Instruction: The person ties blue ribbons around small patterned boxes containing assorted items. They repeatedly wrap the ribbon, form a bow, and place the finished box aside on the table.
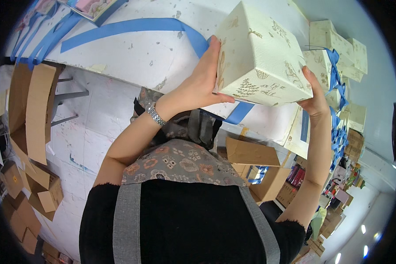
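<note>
A cream gift box (264,59) with gold leaf and flower prints is held between my two hands above the white table (135,52). My left hand (206,77) presses its left side, fingers up along the face and thumb at the lower edge. On the right side, my right hand (315,94) grips the box near its lower corner. A blue ribbon (145,24) runs over the table, passes behind the box, and a blue end (239,112) hangs at the near edge of the table.
Cream boxes with blue ribbons (341,79) are stacked at the right. More blue ribbons (54,36) and an open box with pink contents (94,10) lie at the upper left. Open cardboard cartons stand below the table, left (38,112) and right (252,155).
</note>
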`<state>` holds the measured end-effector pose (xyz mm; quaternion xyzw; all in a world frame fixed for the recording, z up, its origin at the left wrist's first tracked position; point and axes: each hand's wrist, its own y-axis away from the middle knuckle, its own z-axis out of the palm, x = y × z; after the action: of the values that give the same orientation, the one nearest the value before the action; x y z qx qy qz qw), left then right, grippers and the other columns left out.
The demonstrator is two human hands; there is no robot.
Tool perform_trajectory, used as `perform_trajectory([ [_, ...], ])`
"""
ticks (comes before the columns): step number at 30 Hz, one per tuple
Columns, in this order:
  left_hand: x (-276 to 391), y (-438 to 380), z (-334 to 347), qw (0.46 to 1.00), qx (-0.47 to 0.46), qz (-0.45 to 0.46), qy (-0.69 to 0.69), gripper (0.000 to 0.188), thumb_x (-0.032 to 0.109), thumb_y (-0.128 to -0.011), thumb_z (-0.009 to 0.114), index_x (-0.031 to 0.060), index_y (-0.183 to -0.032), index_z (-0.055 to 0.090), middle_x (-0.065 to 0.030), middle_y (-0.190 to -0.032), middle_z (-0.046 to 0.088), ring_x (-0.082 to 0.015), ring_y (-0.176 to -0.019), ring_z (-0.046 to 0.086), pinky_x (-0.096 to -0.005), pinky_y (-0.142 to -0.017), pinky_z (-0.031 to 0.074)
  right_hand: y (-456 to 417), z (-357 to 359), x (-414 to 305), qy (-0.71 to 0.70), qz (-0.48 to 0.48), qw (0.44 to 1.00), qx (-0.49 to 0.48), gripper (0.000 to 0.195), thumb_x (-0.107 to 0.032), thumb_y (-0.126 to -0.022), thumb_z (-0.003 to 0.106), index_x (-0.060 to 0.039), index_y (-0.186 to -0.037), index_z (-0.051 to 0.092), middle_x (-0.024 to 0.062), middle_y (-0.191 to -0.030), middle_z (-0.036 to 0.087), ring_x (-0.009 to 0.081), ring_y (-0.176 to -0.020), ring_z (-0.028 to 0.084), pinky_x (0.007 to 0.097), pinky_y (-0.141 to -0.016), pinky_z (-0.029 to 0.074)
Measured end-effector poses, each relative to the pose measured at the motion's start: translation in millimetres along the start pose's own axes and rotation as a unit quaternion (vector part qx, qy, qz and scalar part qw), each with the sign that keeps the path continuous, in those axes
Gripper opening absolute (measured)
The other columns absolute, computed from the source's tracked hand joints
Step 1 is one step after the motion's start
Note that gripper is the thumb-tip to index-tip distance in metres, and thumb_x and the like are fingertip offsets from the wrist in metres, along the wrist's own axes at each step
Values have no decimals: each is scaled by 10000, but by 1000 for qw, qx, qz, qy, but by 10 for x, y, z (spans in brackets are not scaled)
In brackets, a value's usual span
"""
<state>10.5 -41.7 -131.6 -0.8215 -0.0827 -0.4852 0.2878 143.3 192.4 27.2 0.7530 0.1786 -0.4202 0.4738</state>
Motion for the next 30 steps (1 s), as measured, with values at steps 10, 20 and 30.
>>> perform_trajectory([
  [10, 86, -122, 0, 998, -5, -55, 31, 1298, 336, -672, 840, -98, -1418, -130, -358, -1478, 54, -463, -1385, 130, -464, -1132, 204, -3, -109, -43, 36, 17, 999, 32, 773, -580, -770, 643, -54, -1319, 497, 127, -1219, 599, 235, -1095, 591, 366, -847, 498],
  [20, -19, -336, 68, 998, -20, -49, 17, 1222, 357, -706, 808, -106, -1426, -65, -349, -1463, 127, -446, -1377, 159, -486, -1127, 202, -26, -142, -123, 62, -10, 998, -13, 843, -625, -786, 593, 0, -1334, 448, 219, -1248, 548, 323, -1086, 594, 495, -718, 562],
  [30, -131, -393, 140, 996, -15, -41, 83, 1199, 337, -695, 828, 2, -1473, -21, -257, -1512, 101, -379, -1420, 87, -472, -1144, 169, -17, -164, -199, 50, -2, 996, -71, 822, -576, -811, 582, 63, -1304, 431, 247, -1089, 608, 338, -849, 669, 444, -447, 575],
])
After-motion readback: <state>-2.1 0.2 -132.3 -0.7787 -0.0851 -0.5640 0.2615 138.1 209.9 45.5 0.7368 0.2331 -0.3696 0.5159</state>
